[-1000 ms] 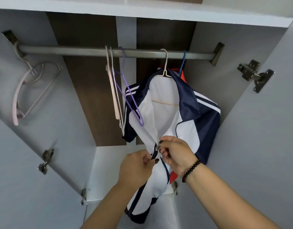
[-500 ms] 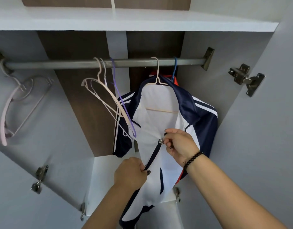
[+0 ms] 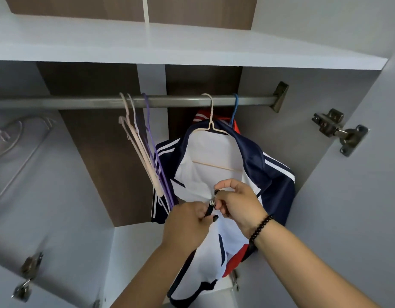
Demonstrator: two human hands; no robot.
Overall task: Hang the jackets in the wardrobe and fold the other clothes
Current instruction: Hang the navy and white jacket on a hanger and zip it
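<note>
Navy-and-white track jacket (image 3: pixel 254 156) hangs on the wardrobe rail (image 3: pixel 80 102); left hand (image 3: pixel 187 227) pinches its zipper tape; right hand (image 3: pixel 238 203) pinches the slider (image 3: pixel 212 201).

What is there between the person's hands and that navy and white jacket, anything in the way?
Nothing visible. Both hands are already on the jacket, which hangs from the rail: the right hand pinches the zip pull, the left hand grips the front just below. The empty hangers hang off to the left.
</note>
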